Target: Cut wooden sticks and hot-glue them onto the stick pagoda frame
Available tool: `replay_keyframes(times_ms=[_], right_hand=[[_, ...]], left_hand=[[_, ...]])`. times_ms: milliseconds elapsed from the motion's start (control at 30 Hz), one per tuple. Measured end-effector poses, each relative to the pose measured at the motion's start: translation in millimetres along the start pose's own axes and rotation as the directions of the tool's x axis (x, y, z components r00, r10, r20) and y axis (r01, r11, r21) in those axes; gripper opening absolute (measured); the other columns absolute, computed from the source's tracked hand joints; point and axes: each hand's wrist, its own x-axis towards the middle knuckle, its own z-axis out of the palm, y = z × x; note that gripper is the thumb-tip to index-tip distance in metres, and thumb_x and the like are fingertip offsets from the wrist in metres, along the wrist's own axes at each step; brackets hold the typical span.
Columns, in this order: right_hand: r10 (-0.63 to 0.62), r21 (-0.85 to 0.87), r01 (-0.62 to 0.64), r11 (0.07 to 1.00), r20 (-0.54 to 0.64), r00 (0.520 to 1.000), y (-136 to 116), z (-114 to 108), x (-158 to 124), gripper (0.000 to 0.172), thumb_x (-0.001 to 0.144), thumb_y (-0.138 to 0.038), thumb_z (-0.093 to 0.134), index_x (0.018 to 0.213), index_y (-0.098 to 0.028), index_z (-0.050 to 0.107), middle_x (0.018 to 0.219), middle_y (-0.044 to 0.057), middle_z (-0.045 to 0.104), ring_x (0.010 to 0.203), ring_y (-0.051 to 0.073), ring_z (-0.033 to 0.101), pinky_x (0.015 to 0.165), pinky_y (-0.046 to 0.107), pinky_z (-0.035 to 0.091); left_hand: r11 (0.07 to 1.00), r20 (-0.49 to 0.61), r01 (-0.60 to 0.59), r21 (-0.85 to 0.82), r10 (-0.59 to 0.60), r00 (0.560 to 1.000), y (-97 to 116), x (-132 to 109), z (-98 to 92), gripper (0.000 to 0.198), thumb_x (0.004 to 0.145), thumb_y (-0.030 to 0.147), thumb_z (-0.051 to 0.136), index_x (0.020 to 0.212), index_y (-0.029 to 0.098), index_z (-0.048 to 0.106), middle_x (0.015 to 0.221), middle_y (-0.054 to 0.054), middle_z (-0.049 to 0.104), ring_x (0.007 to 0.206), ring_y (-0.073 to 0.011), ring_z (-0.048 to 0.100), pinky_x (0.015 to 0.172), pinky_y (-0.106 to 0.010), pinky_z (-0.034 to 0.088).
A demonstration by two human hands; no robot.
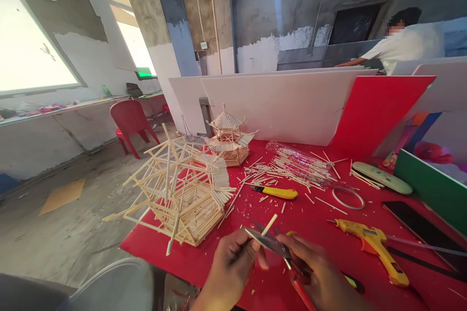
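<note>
My left hand is closed on a short pale wooden stick, which points up and to the right from the fingers. My right hand is wrapped round scissors with grey metal blades; the blades lie across the stick by my left fingertips. A red handle-like part shows below the right hand. To the left of my hands stands a half-roofed pavilion frame of glued sticks. Behind it is a smaller two-tiered stick pavilion.
On the red table lie a yellow utility knife, scattered sticks with a plastic bag of sticks, a tape ring, a yellow glue gun and a phone. White boards stand behind; a person is beyond them.
</note>
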Motion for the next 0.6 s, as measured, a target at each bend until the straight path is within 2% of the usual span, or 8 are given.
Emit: replay_keyframes(times_ms=[67,133,233,333,400,500,600], right_hand=[[-0.001,-0.014,0.001,1.0,-0.015,1.0,4,1,-1,0.059,0.076,-0.017,0.054,0.133,-0.03,0.057,0.101,0.007,0.062,0.072,0.015,0.063,0.062,0.022,0.054],[-0.008,-0.049,0.007,0.999,-0.021,1.0,6,1,-2,0.061,0.074,-0.015,0.054,0.134,-0.03,0.056,0.11,0.008,0.063,0.082,0.017,0.065,0.068,0.023,0.056],[-0.042,-0.067,0.04,0.997,-0.029,0.999,8,2,-6,0.064,0.072,-0.014,0.056,0.133,-0.03,0.057,0.116,0.009,0.062,0.088,0.019,0.066,0.07,0.023,0.056],[-0.044,-0.013,0.044,0.999,-0.018,0.999,7,3,-7,0.059,0.074,-0.015,0.054,0.132,-0.029,0.057,0.098,0.006,0.061,0.067,0.013,0.061,0.058,0.019,0.054],[-0.036,-0.008,0.036,0.999,-0.007,0.999,3,2,-5,0.055,0.076,-0.016,0.054,0.13,-0.027,0.059,0.09,0.004,0.059,0.061,0.012,0.057,0.055,0.018,0.051],[-0.024,-0.071,0.024,0.997,-0.006,1.0,-5,-1,0,0.051,0.078,-0.015,0.054,0.128,-0.025,0.06,0.089,0.003,0.058,0.066,0.013,0.056,0.062,0.021,0.051],[0.01,-0.141,-0.01,0.99,-0.001,1.0,-13,-4,4,0.053,0.077,-0.011,0.054,0.127,-0.025,0.059,0.085,0.001,0.058,0.068,0.013,0.055,0.064,0.021,0.049]], left_hand=[[0.98,-0.069,-0.118,0.162,0.13,0.989,3,-1,0.3,0.034,0.087,0.045,0.061,0.07,0.017,0.066,0.065,-0.004,0.058,0.058,-0.0117,0.045,0.054,-0.023,0.033],[0.953,-0.069,-0.155,0.262,0.179,0.982,5,-2,-0.7,0.036,0.089,0.042,0.059,0.064,0.017,0.063,0.064,-0.004,0.055,0.062,-0.0138,0.047,0.058,-0.024,0.034],[0.971,0.015,-0.087,0.223,0.085,0.996,2,-3,-2.9,0.043,0.091,0.046,0.053,0.06,0.017,0.058,0.056,-0.001,0.049,0.053,-0.0115,0.038,0.051,-0.025,0.028],[0.995,0.059,0.021,0.103,-0.027,0.998,-4,-4,-4.0,0.046,0.091,0.052,0.051,0.06,0.018,0.053,0.047,0.005,0.036,0.044,-0.0091,0.027,0.045,-0.025,0.018],[0.995,0.047,0.013,0.1,-0.018,0.999,-7,-2,-4.0,0.047,0.091,0.053,0.05,0.059,0.018,0.051,0.048,0.005,0.035,0.045,-0.0092,0.029,0.045,-0.025,0.018],[0.988,0.016,-0.033,0.149,0.031,0.999,-6,0,-3.4,0.044,0.092,0.051,0.05,0.063,0.018,0.053,0.052,0.004,0.039,0.049,-0.0095,0.032,0.047,-0.024,0.021],[0.986,0.005,-0.022,0.163,0.021,1.0,-3,1,-4.1,0.039,0.092,0.049,0.051,0.068,0.018,0.055,0.05,0.006,0.036,0.046,-0.0089,0.03,0.046,-0.024,0.021]])
